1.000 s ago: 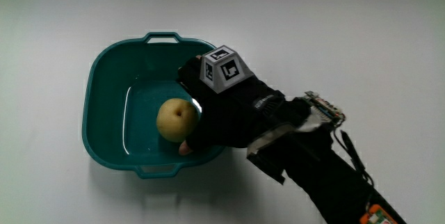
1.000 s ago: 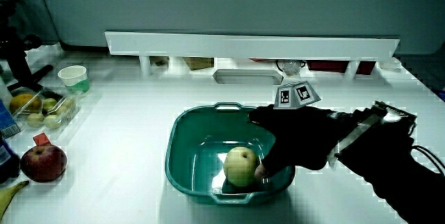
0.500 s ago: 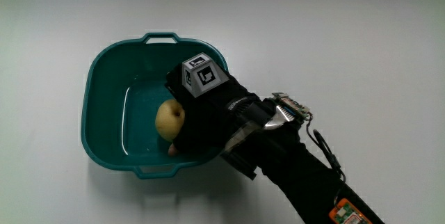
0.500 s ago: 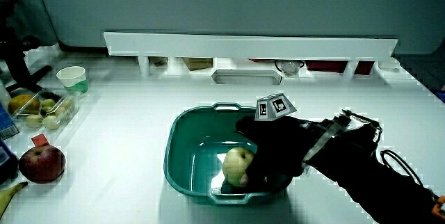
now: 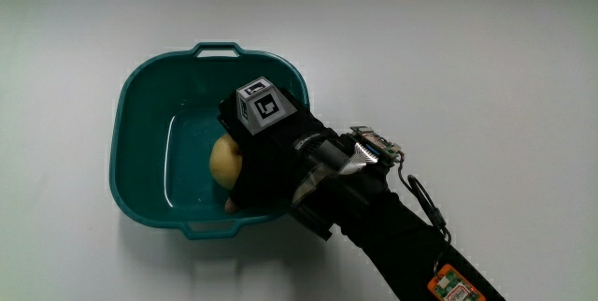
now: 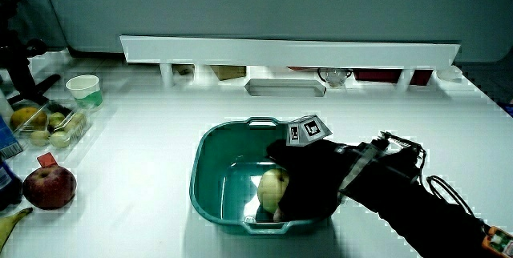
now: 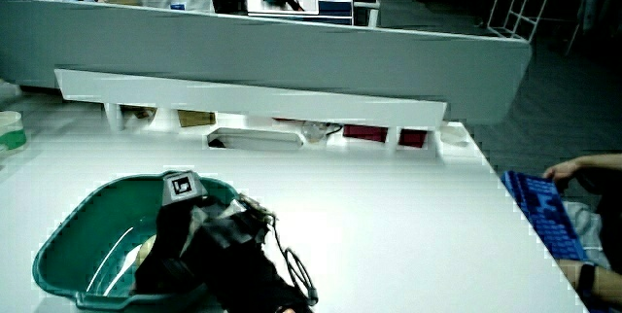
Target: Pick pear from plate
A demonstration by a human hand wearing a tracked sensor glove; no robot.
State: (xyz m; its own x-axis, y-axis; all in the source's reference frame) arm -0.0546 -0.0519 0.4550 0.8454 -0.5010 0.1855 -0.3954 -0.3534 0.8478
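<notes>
While we are looking down in the main view, the hand (image 5: 266, 156) is lying inside the teal basin (image 5: 140, 105), its fingers curled round the pear (image 5: 224, 163) so that only a pale yellow sliver of the fruit is showing at about nine o'clock from the glove. We are seeing the patterned cube (image 5: 259, 105) sitting on the back of the hand at roughly twelve o'clock from the knuckles, and the forearm (image 5: 392, 236) is crossing the basin's rim and running off toward five o'clock. The pear is resting low in the basin, in the half nearer to the person, and we cannot tell whether it is touching the floor of the basin or already lifted clear. In a side view, the hand (image 6: 309, 186) is wrapping the pear (image 6: 272, 190) with the cube (image 6: 304, 129) riding above it, and the basin (image 6: 210, 166) is standing near the middle of the white table (image 6: 144, 178). Well apart from the basin, toward nine o'clock, a red apple (image 6: 50, 187) is lying near the table's edge, with a small cup (image 6: 84, 90) and a clear tray of fruit (image 6: 48, 126) farther from the person. In a side view, the hand (image 7: 180, 245) is filling much of the basin (image 7: 68, 230) and is hiding the pear almost entirely.
</notes>
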